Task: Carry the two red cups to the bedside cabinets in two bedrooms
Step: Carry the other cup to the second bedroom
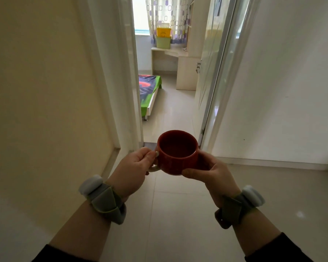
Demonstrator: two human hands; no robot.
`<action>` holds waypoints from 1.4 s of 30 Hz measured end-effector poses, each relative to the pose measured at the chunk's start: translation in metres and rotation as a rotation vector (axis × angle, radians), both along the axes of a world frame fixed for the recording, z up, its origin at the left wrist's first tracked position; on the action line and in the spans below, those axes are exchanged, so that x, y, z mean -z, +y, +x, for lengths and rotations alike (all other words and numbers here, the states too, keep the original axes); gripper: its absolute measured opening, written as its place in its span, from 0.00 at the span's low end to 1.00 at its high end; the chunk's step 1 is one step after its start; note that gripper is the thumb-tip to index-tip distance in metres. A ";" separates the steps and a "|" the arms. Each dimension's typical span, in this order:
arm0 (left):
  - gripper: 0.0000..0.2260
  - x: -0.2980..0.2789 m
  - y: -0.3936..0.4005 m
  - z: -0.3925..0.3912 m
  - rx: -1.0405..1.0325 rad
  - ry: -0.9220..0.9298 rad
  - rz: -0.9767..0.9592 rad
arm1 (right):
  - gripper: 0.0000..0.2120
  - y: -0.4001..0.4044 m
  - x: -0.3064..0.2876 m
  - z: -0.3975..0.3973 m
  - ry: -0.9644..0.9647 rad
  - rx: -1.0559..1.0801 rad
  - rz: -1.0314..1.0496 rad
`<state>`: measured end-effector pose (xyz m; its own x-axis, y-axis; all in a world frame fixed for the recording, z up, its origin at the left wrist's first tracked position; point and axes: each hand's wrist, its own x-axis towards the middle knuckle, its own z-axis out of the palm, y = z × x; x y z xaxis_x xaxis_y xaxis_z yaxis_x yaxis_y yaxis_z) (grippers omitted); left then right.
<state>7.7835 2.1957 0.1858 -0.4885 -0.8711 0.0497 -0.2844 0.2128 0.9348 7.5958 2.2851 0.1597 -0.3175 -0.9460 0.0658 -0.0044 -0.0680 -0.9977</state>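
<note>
One red cup (175, 159) is held upright in front of me, above the hallway floor. My left hand (135, 166) pinches its pale handle on the left side. My right hand (209, 172) wraps around the cup's right side and bottom. The cup looks empty inside. Only this one red cup is in view, and no bedside cabinet shows.
An open doorway (170, 110) lies straight ahead, with a white door (206, 82) swung inward on the right. Inside are a bed with a colourful green cover (150, 87), a pale desk (178, 61) with yellow and green bins (163, 37), and patterned curtains. Walls flank the hallway.
</note>
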 end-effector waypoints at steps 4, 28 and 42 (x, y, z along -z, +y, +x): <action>0.13 0.002 -0.048 -0.033 -0.031 -0.001 -0.006 | 0.30 -0.053 0.002 -0.037 0.008 -0.028 0.010; 0.12 0.008 -0.430 -0.250 0.074 -0.030 0.060 | 0.33 -0.415 0.013 -0.245 0.052 0.104 0.022; 0.12 0.011 -0.628 -0.413 -0.043 0.009 0.020 | 0.28 -0.633 0.004 -0.421 0.050 -0.046 0.021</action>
<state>7.3700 1.5682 0.1745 -0.4503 -0.8922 0.0360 -0.2846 0.1816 0.9413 7.1753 1.6522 0.1559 -0.2705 -0.9608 0.0607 -0.0515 -0.0485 -0.9975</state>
